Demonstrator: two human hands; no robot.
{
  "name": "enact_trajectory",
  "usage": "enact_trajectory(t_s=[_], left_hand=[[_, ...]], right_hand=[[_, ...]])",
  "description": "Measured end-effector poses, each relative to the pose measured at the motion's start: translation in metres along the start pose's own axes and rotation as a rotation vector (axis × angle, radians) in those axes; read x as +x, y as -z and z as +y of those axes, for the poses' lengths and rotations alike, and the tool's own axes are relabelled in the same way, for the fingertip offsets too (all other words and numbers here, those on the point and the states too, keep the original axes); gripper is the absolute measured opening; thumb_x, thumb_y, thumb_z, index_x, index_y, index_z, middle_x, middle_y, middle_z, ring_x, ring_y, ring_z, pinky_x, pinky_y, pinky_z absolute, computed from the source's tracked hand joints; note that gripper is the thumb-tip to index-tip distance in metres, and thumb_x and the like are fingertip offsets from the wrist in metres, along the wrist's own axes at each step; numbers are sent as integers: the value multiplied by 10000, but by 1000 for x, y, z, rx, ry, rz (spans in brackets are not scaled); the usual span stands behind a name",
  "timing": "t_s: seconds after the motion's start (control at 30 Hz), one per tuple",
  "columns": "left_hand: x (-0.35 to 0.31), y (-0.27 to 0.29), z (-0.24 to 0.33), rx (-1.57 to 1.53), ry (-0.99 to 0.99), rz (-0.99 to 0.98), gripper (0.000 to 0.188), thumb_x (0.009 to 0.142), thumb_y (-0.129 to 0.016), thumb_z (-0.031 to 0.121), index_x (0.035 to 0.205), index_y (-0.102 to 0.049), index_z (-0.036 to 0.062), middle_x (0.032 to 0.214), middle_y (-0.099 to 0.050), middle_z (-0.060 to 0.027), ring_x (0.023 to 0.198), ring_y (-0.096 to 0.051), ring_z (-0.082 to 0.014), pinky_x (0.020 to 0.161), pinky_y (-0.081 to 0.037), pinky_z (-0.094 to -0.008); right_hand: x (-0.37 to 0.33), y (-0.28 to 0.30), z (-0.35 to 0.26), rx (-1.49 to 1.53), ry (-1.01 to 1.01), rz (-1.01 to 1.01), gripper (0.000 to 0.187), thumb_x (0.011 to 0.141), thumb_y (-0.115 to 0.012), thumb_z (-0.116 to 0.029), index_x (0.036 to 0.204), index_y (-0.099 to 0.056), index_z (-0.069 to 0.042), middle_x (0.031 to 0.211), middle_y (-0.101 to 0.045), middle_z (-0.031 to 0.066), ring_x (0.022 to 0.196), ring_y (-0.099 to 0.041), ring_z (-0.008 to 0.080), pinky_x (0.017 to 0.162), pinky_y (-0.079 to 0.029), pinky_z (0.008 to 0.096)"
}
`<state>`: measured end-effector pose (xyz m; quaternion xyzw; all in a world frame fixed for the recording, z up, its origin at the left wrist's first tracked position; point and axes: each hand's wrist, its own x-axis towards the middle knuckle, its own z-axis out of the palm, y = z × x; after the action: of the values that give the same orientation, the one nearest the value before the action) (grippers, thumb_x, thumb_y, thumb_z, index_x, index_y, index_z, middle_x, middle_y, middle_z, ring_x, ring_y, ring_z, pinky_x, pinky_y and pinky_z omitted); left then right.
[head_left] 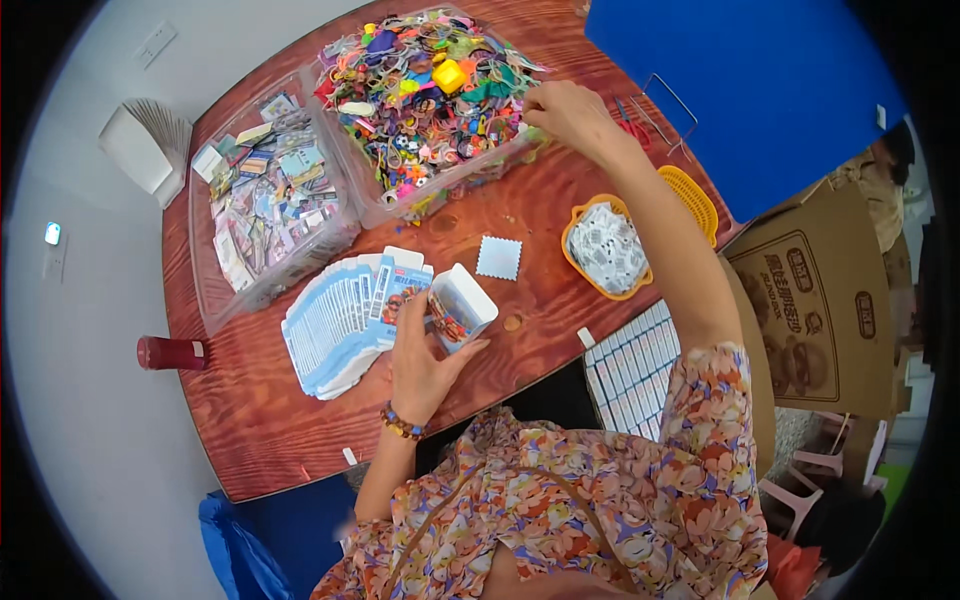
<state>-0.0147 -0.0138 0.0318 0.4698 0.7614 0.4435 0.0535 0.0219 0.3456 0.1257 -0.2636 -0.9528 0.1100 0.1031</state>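
My left hand point(420, 365) grips a small carton point(466, 305), blue and white with a colourful print, its white flap standing up. At the far right corner of a clear plastic bin point(455, 183) full of mixed bright trinkets is my right hand point(570, 115). Its fingers are curled together, and whatever they may hold is hidden. Left of the carton, several flat folded cartons point(335, 325) lie fanned out on the table. A pale blue square card point(499, 257) with a scalloped edge lies just beyond the carton.
A second clear bin point(347, 232) holds small packets and cards. Near my right arm are a yellow basket point(572, 262) of white sachets, another yellow basket point(700, 205) and red-handled scissors point(632, 125). Finished-looking small boxes point(635, 370) stand in rows. A red jar point(170, 353) sits at the left edge.
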Motion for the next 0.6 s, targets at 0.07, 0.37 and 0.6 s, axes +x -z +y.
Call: enact_trajectory(t_s=[0.07, 0.37, 0.6], left_hand=[[4, 1, -4, -6, 2, -6, 873, 656, -926, 176, 1350, -440, -34, 1191, -538, -160, 1065, -588, -282, 827, -533, -375], [43, -5, -13, -18, -41, -97, 913, 646, -928, 257, 1379, -449, -2, 1177, -575, -153, 1059, -588, -306, 904, -488, -393], [65, -16, -17, -90, -67, -78, 846, 683, -896, 271, 1347, -454, -12, 1117, -571, -190, 1022, -585, -372, 883, -497, -427]], right_hand=[[27, -11, 15, -84, -1, -86, 216, 814, -675, -229, 990, -726, -115, 995, -720, 129, 952, -681, 329, 805, -525, 464], [43, -24, 16, -97, 62, -254, 208, 770, -722, -243, 955, -756, -154, 976, -737, 88, 993, -684, 304, 847, -528, 434], [55, -38, 34, 18, 204, -188, 148, 867, -677, -224, 912, -713, -88, 803, -691, 53, 767, -656, 232, 694, -508, 377]])
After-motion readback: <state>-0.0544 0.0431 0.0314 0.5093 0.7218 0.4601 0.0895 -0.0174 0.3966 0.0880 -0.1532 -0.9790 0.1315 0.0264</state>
